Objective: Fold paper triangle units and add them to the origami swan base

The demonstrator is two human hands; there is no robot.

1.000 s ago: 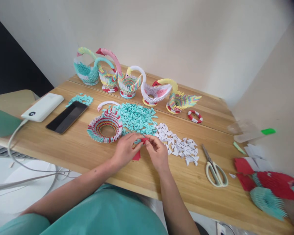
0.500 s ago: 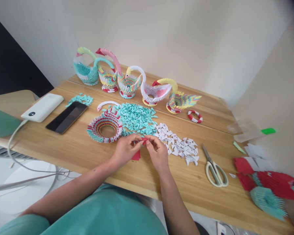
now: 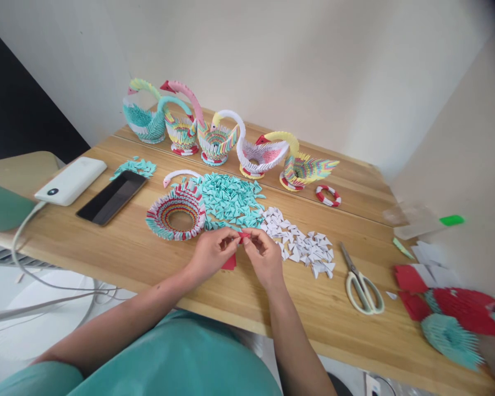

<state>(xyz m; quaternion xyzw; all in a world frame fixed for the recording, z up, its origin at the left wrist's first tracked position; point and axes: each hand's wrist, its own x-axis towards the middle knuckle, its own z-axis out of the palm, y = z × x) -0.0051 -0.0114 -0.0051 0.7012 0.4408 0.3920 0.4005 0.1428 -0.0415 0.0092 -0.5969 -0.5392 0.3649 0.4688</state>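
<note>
Between the fingertips of my left hand (image 3: 215,248) and my right hand (image 3: 264,254) is a small piece of red paper (image 3: 243,236); both hands pinch it, and its exact folds are too small to make out. More red paper (image 3: 230,263) lies on the table below, partly covered by my left hand. To the left of that hand stands a striped round paper basket (image 3: 176,213) made of folded pieces. Just beyond my fingers spread a heap of turquoise folded paper triangles (image 3: 231,198) and a heap of white folded triangles (image 3: 305,242).
Several paper swans (image 3: 253,157) line the back of the wooden table, with a red and white ring (image 3: 328,196) at their right. Scissors (image 3: 361,286) lie right of my hands. At left are a phone (image 3: 112,198) and a cabled white power bank (image 3: 71,180).
Almost nothing differs. Both hands keep their pinch on the red paper, with only a slight shift of the fingers.
</note>
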